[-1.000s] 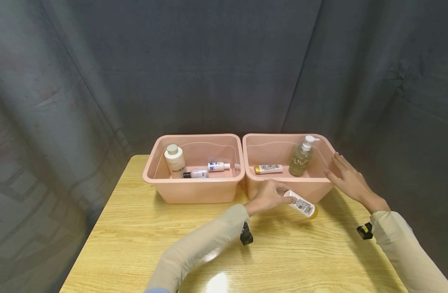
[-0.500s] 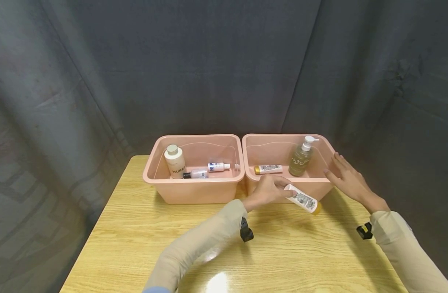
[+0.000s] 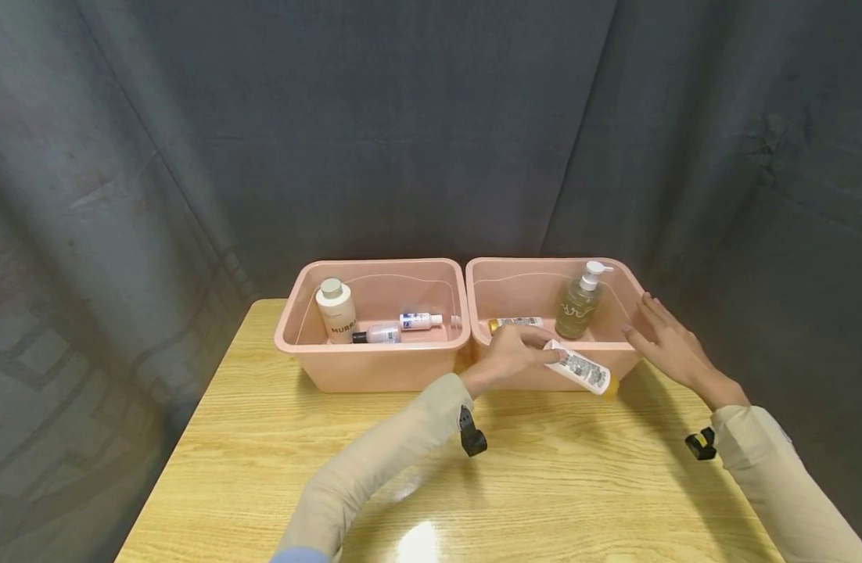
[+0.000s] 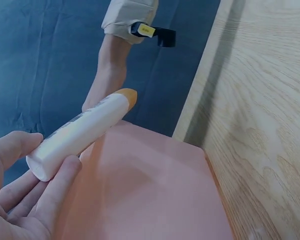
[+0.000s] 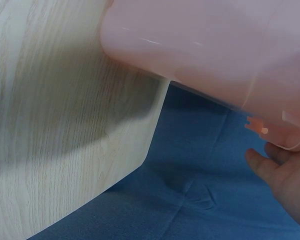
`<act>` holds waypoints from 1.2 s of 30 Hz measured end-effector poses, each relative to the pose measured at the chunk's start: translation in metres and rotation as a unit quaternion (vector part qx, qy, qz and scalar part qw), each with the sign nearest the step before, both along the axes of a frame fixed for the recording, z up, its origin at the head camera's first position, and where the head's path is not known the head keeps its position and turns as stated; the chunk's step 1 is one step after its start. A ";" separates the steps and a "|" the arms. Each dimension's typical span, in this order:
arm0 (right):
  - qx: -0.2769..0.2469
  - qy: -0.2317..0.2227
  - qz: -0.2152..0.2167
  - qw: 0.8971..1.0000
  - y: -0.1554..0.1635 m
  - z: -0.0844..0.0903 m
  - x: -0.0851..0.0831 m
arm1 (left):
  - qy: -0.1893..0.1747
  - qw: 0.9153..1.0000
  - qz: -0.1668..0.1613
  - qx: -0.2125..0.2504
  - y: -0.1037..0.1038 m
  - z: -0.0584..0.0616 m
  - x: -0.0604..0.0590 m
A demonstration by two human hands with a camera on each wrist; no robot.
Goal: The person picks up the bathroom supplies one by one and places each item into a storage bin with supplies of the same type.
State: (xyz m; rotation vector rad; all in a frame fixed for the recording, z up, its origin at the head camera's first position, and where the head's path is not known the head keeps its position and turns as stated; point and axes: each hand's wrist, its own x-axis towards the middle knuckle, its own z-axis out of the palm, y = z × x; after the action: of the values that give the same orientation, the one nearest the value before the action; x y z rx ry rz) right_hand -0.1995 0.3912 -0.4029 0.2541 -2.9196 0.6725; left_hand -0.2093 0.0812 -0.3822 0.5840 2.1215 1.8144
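Lifted higher and farther since a second ago, the white tube [image 3: 578, 367] now hangs at the right pink bin's [image 3: 617, 364] near rim, pinched in the left hand's [image 3: 511, 356] grip. Right hand [image 3: 666, 344], fingers straight, rests unmoved against that bin's right wall.

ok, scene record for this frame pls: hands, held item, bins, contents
left hand: grips white tube
white tube: orange cap, held in front of the right bin's near wall
right hand: fingers straight, against right bin's outer side
left bin: white bottle upright, two small bottles lying
right bin: pump bottle upright, small tube lying
surface: wooden table
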 end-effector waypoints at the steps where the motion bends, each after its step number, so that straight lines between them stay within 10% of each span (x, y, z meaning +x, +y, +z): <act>1: 0.000 0.000 0.001 1.000 0.000 0.000 0.000 | -0.011 1.000 0.003 0.008 0.000 0.000 -0.001; 36: -0.001 0.007 0.005 1.000 0.000 0.000 0.000 | -0.096 0.984 0.070 0.131 -0.008 0.023 -0.021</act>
State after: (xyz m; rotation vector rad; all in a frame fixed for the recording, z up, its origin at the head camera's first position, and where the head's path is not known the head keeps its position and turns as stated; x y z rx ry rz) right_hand -0.1993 0.3915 -0.4031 0.2730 -2.9060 0.6720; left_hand -0.2304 0.0737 -0.3597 0.3070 1.8518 2.1519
